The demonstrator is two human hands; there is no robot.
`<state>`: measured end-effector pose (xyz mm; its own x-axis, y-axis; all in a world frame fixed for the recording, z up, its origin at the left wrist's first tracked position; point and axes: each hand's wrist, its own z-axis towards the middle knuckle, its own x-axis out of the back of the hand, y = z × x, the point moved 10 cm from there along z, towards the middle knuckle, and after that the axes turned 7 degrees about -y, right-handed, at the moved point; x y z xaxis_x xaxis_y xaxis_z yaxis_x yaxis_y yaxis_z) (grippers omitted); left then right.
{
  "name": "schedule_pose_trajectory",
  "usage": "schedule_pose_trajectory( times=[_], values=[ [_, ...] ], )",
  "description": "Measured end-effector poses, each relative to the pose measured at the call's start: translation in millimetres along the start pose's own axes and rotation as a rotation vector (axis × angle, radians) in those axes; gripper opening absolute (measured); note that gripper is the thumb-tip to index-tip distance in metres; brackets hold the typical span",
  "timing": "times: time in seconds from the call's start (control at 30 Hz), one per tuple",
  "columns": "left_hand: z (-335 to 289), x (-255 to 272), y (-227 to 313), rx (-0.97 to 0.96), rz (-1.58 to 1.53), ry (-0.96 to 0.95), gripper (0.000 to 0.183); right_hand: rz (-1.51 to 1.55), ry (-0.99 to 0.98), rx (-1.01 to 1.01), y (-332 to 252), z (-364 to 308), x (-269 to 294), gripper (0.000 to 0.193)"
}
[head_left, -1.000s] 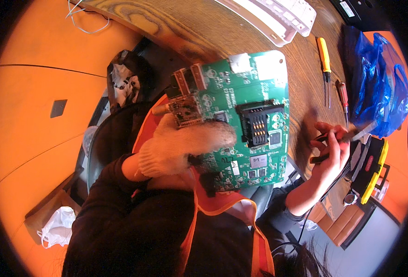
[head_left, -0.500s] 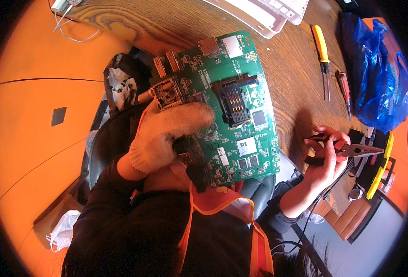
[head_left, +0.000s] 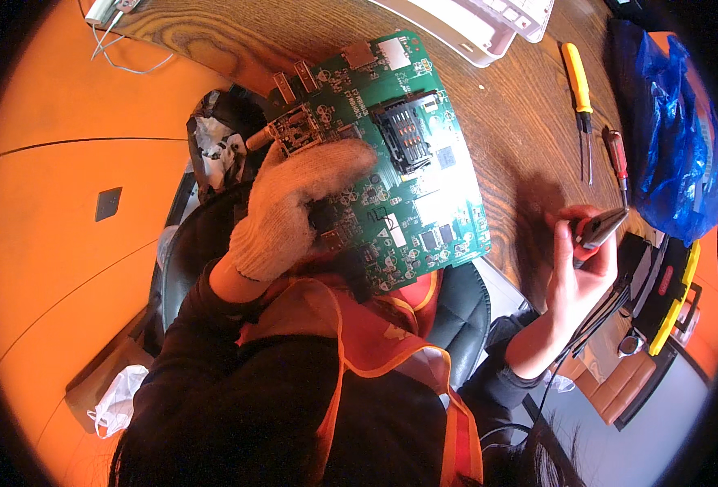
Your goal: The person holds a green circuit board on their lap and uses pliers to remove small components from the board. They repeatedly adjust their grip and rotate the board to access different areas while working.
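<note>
A white knitted glove covers my left hand [head_left: 294,195], which grips the left edge of a green circuit board [head_left: 359,174]. The thumb side lies over the board's face; the fingers beneath are hidden. A black card slot [head_left: 407,134] sits on the board, with metal ports along its upper left edge. My bare right hand [head_left: 578,260] is closed round needle-nose pliers [head_left: 596,231] with red and black handles, held away from the board at the right. Their jaws point up and to the right, close to the tip of a red screwdriver [head_left: 617,158].
A yellow-handled screwdriver [head_left: 576,77] lies on the wooden table [head_left: 521,122]. Beside it is a blue plastic bag [head_left: 667,138]. A white plastic casing [head_left: 464,28] stands at the far edge, and a black bag [head_left: 217,146] is at the left. Cables run below my right hand.
The circuit board has tilted and shifted slightly up and left with my left hand. My right hand has turned, swinging the pliers' jaws upward from pointing right.
</note>
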<state>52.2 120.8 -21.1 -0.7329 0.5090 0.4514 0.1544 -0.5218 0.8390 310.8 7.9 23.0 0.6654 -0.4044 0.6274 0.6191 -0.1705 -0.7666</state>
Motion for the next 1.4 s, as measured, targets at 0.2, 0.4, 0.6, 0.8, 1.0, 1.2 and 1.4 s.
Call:
schedule_pose_trajectory(
  times=[0.2, 0.4, 0.6, 0.8, 1.0, 1.2, 1.4],
  values=[
    [10.5, -2.2, 9.6, -0.015, 0.001, -0.078, 0.051, -0.417, 0.05, 0.283, -49.8, 31.6, 3.1, 0.026],
    [19.3, -16.6, 4.5, 0.238, -0.093, -0.135, 0.051, -0.506, -0.034, 0.376, -62.8, 61.9, -13.5, 0.036],
    [14.0, -32.5, -16.8, 0.577, -0.553, 0.009, 0.038, -0.426, -0.043, 0.362, -55.7, 68.3, -27.4, 0.036],
    [1.6, -52.3, -19.2, 0.708, -0.641, 0.0, 0.026, -0.37, -0.069, 0.252, -41.8, 62.7, -24.5, 0.038],
    [-1.4, -57.8, -30.4, 0.737, -0.565, -0.093, 0.027, -0.366, -0.167, 0.178, -39.5, 76.7, -38.1, 0.04],
    [-2.3, -62.4, -30.6, 0.732, -0.541, -0.122, 0.029, -0.329, -0.215, 0.152, -31.5, 72.1, -39.0, 0.042],
    [-2.4, -64.5, -32.7, 0.73, -0.529, -0.136, 0.032, -0.344, -0.244, 0.137, -29.8, 71.0, -40.6, 0.042]
  ],
)
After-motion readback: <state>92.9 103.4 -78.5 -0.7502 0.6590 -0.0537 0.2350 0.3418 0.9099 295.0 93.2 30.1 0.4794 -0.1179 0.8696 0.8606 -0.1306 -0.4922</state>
